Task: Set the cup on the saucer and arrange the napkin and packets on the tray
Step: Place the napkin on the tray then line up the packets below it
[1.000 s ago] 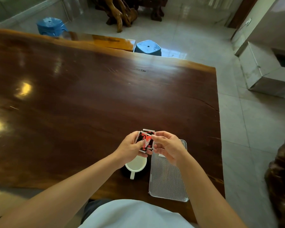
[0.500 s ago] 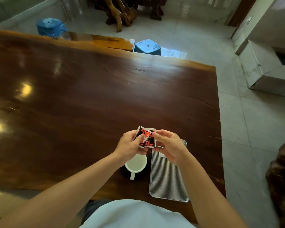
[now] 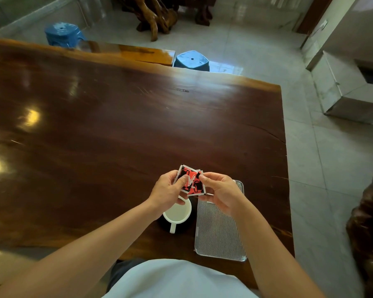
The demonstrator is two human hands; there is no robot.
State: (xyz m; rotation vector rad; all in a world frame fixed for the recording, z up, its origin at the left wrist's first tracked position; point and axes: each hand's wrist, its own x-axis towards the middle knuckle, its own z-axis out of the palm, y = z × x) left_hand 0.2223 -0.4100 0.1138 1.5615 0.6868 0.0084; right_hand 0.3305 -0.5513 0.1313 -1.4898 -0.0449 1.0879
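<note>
I see the red-and-black packets point(image 3: 190, 182) held in the air over the table point(image 3: 116, 130), pinched between my left hand point(image 3: 167, 190) and right hand point(image 3: 221, 191). Below, the white cup point(image 3: 177, 212) sits on its dark saucer point(image 3: 186, 226), just left of the ribbed tray point(image 3: 219, 233).

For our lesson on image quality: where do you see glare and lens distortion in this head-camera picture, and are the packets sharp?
Head view: bright glare patches on the polished wooden table at left; wide-angle bending bows the table's far edge and stretches both forearms; the red-and-black packets, between left hand and right hand, are sharp enough to show the pattern, not any lettering.
</note>
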